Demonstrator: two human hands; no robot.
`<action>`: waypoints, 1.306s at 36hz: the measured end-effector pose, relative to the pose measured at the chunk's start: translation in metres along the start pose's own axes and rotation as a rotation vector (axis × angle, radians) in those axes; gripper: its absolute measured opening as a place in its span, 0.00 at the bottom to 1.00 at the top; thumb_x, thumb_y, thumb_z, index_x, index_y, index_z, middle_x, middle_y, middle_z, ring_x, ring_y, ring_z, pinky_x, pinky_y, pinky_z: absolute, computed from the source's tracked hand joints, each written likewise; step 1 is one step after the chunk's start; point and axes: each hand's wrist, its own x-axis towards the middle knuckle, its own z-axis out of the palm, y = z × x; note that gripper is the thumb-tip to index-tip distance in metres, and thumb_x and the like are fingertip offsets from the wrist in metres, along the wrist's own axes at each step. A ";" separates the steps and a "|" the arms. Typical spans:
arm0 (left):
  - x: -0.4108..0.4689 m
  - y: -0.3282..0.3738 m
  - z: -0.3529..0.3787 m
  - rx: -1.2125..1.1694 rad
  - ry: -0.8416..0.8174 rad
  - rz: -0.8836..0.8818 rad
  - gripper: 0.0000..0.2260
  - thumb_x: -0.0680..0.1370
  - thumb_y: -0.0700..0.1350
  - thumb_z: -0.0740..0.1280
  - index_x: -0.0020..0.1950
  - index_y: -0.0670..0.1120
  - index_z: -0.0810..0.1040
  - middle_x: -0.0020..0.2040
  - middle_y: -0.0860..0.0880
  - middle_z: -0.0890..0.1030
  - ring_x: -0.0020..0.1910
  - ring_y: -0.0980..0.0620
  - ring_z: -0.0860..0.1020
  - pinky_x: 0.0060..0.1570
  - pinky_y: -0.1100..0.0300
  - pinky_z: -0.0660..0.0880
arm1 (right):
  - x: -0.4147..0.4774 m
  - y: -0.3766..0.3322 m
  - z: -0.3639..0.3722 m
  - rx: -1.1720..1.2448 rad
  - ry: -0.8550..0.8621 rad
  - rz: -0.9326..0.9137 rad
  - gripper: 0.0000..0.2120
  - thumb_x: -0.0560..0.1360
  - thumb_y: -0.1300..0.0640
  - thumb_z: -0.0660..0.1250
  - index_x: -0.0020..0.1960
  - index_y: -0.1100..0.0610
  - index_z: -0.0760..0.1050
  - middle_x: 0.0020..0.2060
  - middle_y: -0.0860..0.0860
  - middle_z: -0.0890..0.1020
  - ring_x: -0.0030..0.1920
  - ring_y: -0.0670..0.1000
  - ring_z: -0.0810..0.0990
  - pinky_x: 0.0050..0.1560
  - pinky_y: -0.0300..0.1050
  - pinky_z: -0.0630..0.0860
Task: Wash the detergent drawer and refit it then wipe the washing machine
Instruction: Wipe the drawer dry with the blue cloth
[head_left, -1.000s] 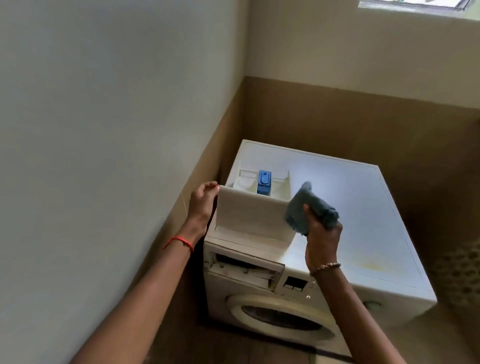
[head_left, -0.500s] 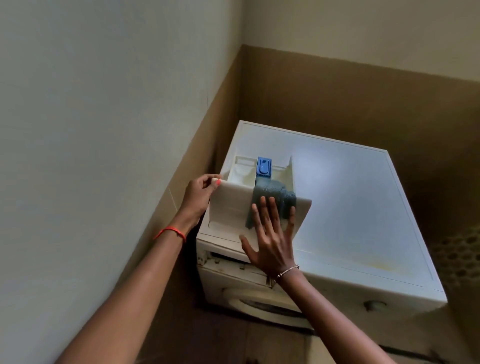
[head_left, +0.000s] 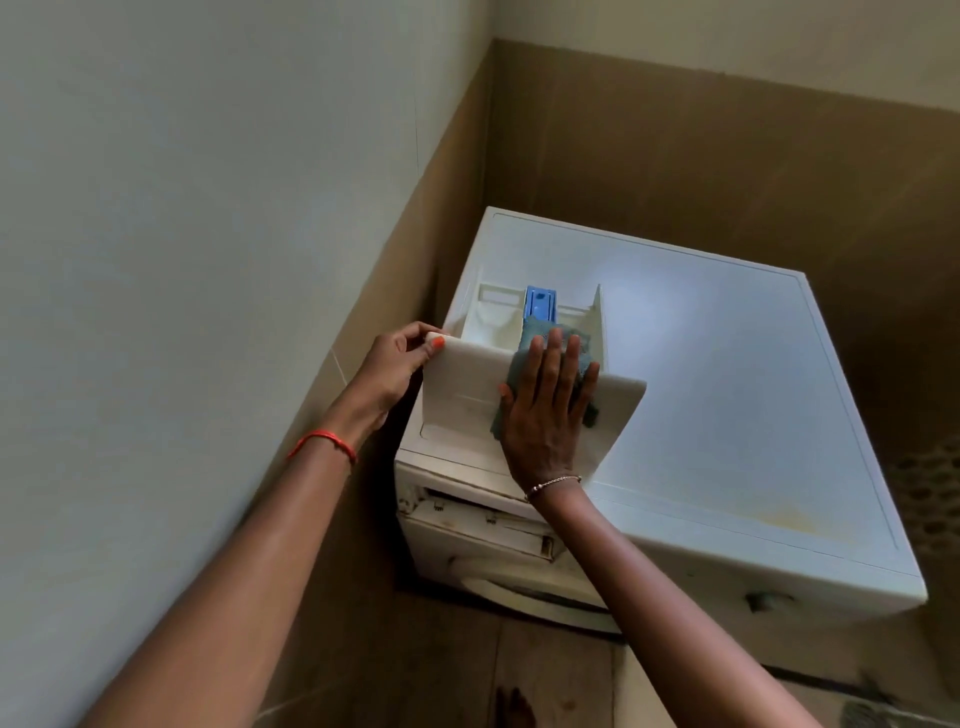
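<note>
The white detergent drawer lies on the left part of the washing machine's top, its front panel toward me and tilted up. A blue insert stands in its far compartment. My left hand grips the panel's upper left corner. My right hand lies flat with straight fingers on a grey-blue cloth, pressing it against the panel's face. Below the top, the drawer slot in the machine's front stands open.
The machine sits in a corner, with a pale wall close on the left and a brown-tiled wall behind. A yellowish stain marks the lid near its front right. The round door is below. Wooden floor lies underneath.
My right hand went from holding the bunched cloth above the drawer to pressing it flat on the front panel, then slid it up and right. The view moved closer and lower.
</note>
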 end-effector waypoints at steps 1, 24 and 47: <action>0.000 -0.001 -0.001 0.005 -0.002 0.004 0.08 0.80 0.42 0.61 0.44 0.51 0.77 0.45 0.54 0.79 0.47 0.61 0.74 0.48 0.68 0.72 | -0.003 0.001 0.003 0.006 0.008 -0.012 0.30 0.78 0.52 0.55 0.74 0.64 0.49 0.71 0.65 0.63 0.75 0.62 0.50 0.72 0.61 0.45; 0.004 -0.005 0.000 -0.064 -0.092 0.039 0.09 0.81 0.40 0.58 0.45 0.48 0.76 0.39 0.54 0.79 0.40 0.65 0.75 0.50 0.71 0.71 | -0.042 0.066 0.004 -0.039 0.150 0.027 0.35 0.79 0.51 0.53 0.75 0.61 0.36 0.65 0.66 0.70 0.76 0.57 0.44 0.73 0.52 0.49; 0.002 0.006 -0.002 -0.138 -0.107 -0.060 0.10 0.81 0.41 0.58 0.44 0.47 0.76 0.43 0.51 0.77 0.43 0.59 0.73 0.44 0.70 0.73 | -0.023 0.016 0.033 -0.028 0.116 -0.322 0.24 0.77 0.55 0.61 0.72 0.56 0.61 0.68 0.56 0.72 0.70 0.55 0.61 0.73 0.57 0.44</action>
